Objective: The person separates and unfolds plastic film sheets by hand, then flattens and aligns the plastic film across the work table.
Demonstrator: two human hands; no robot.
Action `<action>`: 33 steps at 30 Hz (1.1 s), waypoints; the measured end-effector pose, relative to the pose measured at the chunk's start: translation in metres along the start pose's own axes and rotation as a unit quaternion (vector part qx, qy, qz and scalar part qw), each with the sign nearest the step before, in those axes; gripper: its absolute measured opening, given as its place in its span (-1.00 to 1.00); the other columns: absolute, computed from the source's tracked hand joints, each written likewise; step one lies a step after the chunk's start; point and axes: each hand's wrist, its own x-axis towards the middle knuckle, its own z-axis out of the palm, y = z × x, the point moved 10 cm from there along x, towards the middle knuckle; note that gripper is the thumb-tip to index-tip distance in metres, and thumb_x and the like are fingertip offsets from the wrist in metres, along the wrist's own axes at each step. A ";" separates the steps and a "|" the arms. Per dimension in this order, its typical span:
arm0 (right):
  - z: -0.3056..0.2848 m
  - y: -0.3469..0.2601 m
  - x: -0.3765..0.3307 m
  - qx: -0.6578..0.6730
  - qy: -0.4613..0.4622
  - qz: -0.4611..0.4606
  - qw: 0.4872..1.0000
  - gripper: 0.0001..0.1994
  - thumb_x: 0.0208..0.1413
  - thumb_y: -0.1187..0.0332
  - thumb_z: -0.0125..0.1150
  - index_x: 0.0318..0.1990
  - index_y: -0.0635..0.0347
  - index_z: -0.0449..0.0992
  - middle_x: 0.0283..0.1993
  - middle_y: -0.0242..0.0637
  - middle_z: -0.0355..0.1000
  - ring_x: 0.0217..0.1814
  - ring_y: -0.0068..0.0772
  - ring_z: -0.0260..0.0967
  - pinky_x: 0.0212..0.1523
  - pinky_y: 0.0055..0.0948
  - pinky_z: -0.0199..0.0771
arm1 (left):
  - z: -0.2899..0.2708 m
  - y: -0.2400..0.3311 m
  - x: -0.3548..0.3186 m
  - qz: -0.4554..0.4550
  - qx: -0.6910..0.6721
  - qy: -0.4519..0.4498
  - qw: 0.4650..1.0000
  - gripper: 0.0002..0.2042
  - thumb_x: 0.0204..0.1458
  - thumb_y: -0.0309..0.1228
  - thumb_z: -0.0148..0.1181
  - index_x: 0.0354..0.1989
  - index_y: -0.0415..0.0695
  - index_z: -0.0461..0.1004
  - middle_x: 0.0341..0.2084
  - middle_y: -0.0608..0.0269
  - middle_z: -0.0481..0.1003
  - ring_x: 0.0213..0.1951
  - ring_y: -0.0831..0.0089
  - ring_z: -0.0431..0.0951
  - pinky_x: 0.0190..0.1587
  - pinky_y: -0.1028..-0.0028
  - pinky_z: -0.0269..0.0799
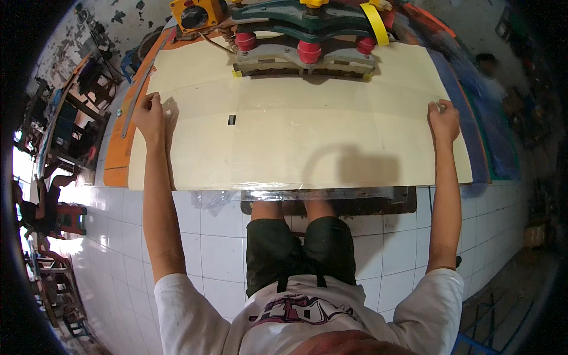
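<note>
A clear plastic sheet (284, 133) lies across the cream board in front of me, its faint creases and shine showing. Its near end hangs over the board's front edge in crumpled folds. At the board's left side, my left hand (149, 118) is closed in a pinch. My right hand (444, 120) pinches likewise near the right side, level with the left. Both seem to grip the sheet's sides, though the film is barely visible at the fingertips. A small black rectangular piece (232, 120) rests left of the middle.
A dark green press-like machine (307, 26) with red knobs spans the board's far side. Beside it stands a yellow box (195, 15) with a black dial. A metal ruler (135, 106) lies on the orange tabletop (118, 160) at left. Blue plastic (455, 89) covers the right side.
</note>
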 end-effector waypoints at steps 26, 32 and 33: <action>0.007 -0.014 0.000 -0.098 0.032 -0.072 0.992 -0.46 0.04 0.04 0.27 0.09 0.22 0.49 0.10 -0.08 0.47 0.15 -0.05 0.42 0.17 0.11 0.25 | 0.053 0.034 -0.020 0.196 0.069 -0.191 0.959 -0.76 0.04 -0.33 0.16 -0.26 -0.25 0.60 -0.33 0.02 0.57 -0.29 0.22 0.57 -0.18 0.35 0.47; -0.099 -0.130 -0.119 0.213 0.075 -0.431 0.874 -0.79 0.07 0.52 0.21 -0.11 0.30 0.54 -0.18 -0.07 0.53 -0.19 -0.08 0.49 -0.13 -0.34 0.46 | 0.061 0.044 -0.040 0.248 0.110 -0.257 0.928 -0.78 0.08 -0.34 0.20 -0.22 -0.25 0.58 -0.18 0.03 0.52 -0.14 0.16 0.55 -0.15 0.29 0.48; -0.128 -0.139 -0.161 0.211 0.115 -0.517 0.822 -0.85 0.07 0.56 0.18 -0.19 0.30 0.56 -0.20 -0.07 0.53 -0.22 -0.09 0.48 -0.17 -0.35 0.45 | 0.062 0.048 -0.042 0.246 0.110 -0.271 0.924 -0.76 0.08 -0.32 0.22 -0.21 -0.24 0.57 -0.14 0.02 0.51 -0.11 0.16 0.54 -0.14 0.27 0.47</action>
